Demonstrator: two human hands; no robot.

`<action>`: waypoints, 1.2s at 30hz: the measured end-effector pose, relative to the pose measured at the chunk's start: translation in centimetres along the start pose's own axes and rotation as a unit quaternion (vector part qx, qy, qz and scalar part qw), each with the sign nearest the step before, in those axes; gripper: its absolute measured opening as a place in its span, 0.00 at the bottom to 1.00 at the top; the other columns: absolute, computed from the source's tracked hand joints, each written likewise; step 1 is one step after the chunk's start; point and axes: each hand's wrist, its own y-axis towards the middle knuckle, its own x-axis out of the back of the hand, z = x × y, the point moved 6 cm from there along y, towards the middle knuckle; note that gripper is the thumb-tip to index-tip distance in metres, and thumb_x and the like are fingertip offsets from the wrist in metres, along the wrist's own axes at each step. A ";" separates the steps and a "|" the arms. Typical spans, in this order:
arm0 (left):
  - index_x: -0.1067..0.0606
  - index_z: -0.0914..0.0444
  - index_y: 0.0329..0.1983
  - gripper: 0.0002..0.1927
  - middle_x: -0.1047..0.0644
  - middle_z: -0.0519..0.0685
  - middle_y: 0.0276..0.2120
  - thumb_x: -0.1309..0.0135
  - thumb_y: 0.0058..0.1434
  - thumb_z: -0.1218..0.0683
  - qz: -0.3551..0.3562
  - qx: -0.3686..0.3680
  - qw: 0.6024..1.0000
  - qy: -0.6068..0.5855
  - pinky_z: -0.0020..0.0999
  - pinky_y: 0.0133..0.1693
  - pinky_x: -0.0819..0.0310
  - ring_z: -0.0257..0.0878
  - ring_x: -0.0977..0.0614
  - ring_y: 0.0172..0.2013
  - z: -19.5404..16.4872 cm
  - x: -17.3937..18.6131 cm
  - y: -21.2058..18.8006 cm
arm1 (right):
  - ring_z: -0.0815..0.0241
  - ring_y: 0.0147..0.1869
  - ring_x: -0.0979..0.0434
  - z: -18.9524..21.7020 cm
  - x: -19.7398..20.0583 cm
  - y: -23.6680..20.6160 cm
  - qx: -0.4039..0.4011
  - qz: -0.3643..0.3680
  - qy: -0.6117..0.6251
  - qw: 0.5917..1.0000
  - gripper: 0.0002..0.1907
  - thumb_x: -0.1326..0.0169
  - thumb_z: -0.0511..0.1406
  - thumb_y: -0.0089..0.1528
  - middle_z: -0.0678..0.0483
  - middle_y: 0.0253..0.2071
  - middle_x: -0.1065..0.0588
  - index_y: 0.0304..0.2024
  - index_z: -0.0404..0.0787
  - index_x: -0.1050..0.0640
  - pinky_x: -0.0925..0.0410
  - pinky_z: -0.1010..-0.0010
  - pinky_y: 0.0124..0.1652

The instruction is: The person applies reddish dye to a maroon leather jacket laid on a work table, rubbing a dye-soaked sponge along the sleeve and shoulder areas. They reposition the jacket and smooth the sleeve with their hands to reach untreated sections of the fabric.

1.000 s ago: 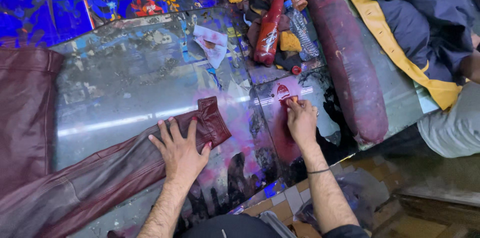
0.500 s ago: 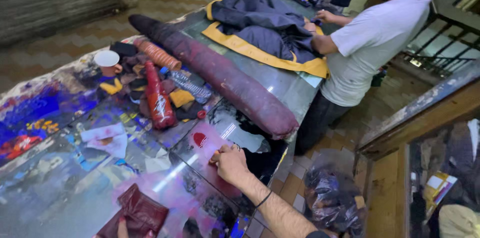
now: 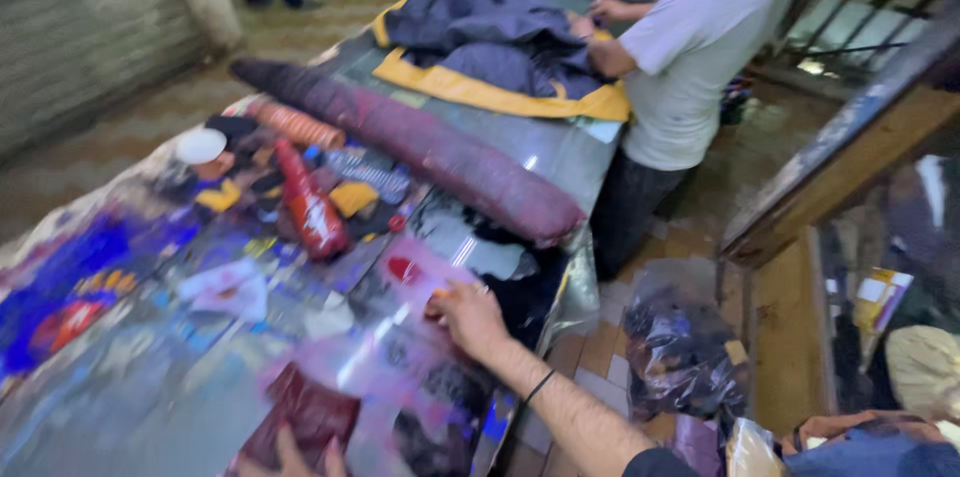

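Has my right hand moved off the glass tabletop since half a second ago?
No. The right hand still rests on the glass tabletop, beside the small red cap.

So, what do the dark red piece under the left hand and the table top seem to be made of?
The dark red piece under the left hand looks like leather or imitation leather: a smooth surface with a dull shine and a folded edge, though the blur leaves it open. The table top seems to be glass or clear plastic sheet: it shows bright streaks of reflected light, and coloured prints show through it.
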 end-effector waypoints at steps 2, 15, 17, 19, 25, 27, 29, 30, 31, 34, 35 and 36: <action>0.26 0.48 0.64 0.40 0.38 0.73 0.68 0.43 0.49 0.30 0.018 -0.010 1.000 -0.017 0.85 0.59 0.52 0.77 0.43 0.69 1.0 0.0 -0.5 | 0.46 0.47 0.21 0.6 -0.1 0.2 0.006 0.007 -0.033 0.999 0.09 0.45 0.37 0.61 0.53 0.41 0.20 0.42 0.50 0.16 0.30 0.54 0.46; 0.34 0.52 0.69 0.41 0.45 0.75 0.68 0.40 0.53 0.38 0.125 0.010 0.987 -0.105 0.86 0.59 0.65 0.78 0.53 0.69 3.7 1.9 0.3 | 0.52 0.55 0.18 9.5 -3.2 0.2 -0.094 0.154 0.208 0.961 0.18 0.38 0.37 0.58 0.51 0.51 0.19 0.51 0.47 0.19 0.28 0.62 0.55; 0.35 0.52 0.70 0.41 0.45 0.74 0.68 0.40 0.53 0.38 0.142 0.017 0.984 -0.105 0.86 0.59 0.65 0.77 0.54 0.69 4.0 1.5 0.4 | 0.47 0.58 0.23 14.1 -2.5 0.4 0.055 0.015 0.190 0.980 0.17 0.37 0.33 0.57 0.48 0.53 0.21 0.49 0.44 0.18 0.32 0.60 0.57; 0.36 0.51 0.71 0.42 0.45 0.73 0.68 0.40 0.52 0.38 0.161 0.020 0.981 -0.107 0.86 0.59 0.65 0.77 0.54 0.69 4.3 1.0 0.4 | 0.45 0.58 0.25 17.8 -3.4 -0.3 0.115 -0.060 0.201 0.971 0.15 0.38 0.32 0.59 0.46 0.54 0.23 0.49 0.43 0.18 0.32 0.60 0.57; 0.35 0.51 0.70 0.41 0.45 0.72 0.68 0.40 0.53 0.38 0.182 0.023 0.977 -0.106 0.87 0.59 0.65 0.76 0.53 0.69 4.7 0.5 0.6 | 0.48 0.48 0.26 22.7 -9.3 1.8 0.211 0.017 0.086 0.974 0.12 0.37 0.29 0.53 0.54 0.42 0.21 0.38 0.48 0.13 0.33 0.60 0.46; 0.34 0.52 0.70 0.41 0.44 0.71 0.68 0.39 0.52 0.38 0.177 0.031 0.978 -0.103 0.86 0.59 0.63 0.76 0.52 0.69 4.9 0.5 0.8 | 0.49 0.48 0.26 23.0 -10.0 3.1 0.216 0.019 0.115 0.969 0.11 0.37 0.29 0.54 0.53 0.43 0.21 0.38 0.47 0.13 0.32 0.61 0.47; 0.34 0.52 0.70 0.42 0.43 0.70 0.68 0.39 0.52 0.37 0.179 0.028 0.979 -0.097 0.86 0.59 0.63 0.75 0.52 0.69 5.0 0.4 0.7 | 0.49 0.49 0.26 23.7 -9.9 4.1 0.251 0.021 0.136 0.958 0.10 0.38 0.29 0.55 0.53 0.45 0.21 0.38 0.45 0.14 0.33 0.62 0.48; 0.34 0.53 0.70 0.43 0.43 0.70 0.68 0.39 0.52 0.37 0.178 0.027 0.979 -0.094 0.87 0.59 0.63 0.75 0.51 0.69 5.0 0.3 0.8 | 0.50 0.49 0.26 23.8 -10.1 4.5 0.285 0.044 0.154 0.945 0.11 0.39 0.28 0.55 0.53 0.45 0.20 0.38 0.45 0.14 0.33 0.62 0.48; 0.34 0.53 0.70 0.43 0.43 0.70 0.68 0.39 0.52 0.36 0.177 0.025 0.980 -0.090 0.87 0.59 0.63 0.75 0.51 0.69 5.1 0.3 0.9 | 0.51 0.48 0.26 23.7 -10.1 4.8 0.317 0.065 0.172 0.930 0.12 0.39 0.27 0.54 0.54 0.45 0.19 0.39 0.45 0.14 0.32 0.63 0.49; 0.34 0.52 0.70 0.43 0.43 0.69 0.68 0.39 0.52 0.36 0.194 0.030 0.976 -0.096 0.86 0.59 0.62 0.74 0.51 0.69 5.2 0.3 1.1 | 0.52 0.47 0.26 23.1 -9.7 5.4 0.360 0.144 0.185 0.903 0.11 0.39 0.28 0.54 0.56 0.44 0.18 0.37 0.44 0.14 0.32 0.64 0.49; 0.34 0.51 0.70 0.43 0.43 0.69 0.68 0.39 0.51 0.35 0.200 0.030 0.975 -0.092 0.86 0.59 0.61 0.74 0.51 0.69 5.2 0.3 1.2 | 0.52 0.47 0.26 22.9 -9.6 5.6 0.369 0.168 0.181 0.896 0.10 0.38 0.28 0.54 0.56 0.43 0.18 0.37 0.44 0.14 0.33 0.64 0.48; 0.35 0.51 0.70 0.43 0.43 0.69 0.67 0.39 0.51 0.35 0.206 0.029 0.974 -0.088 0.86 0.59 0.61 0.74 0.51 0.69 5.2 0.4 1.3 | 0.52 0.48 0.26 23.0 -9.6 5.5 0.399 0.203 0.191 0.873 0.12 0.40 0.27 0.52 0.56 0.43 0.18 0.37 0.43 0.14 0.32 0.64 0.49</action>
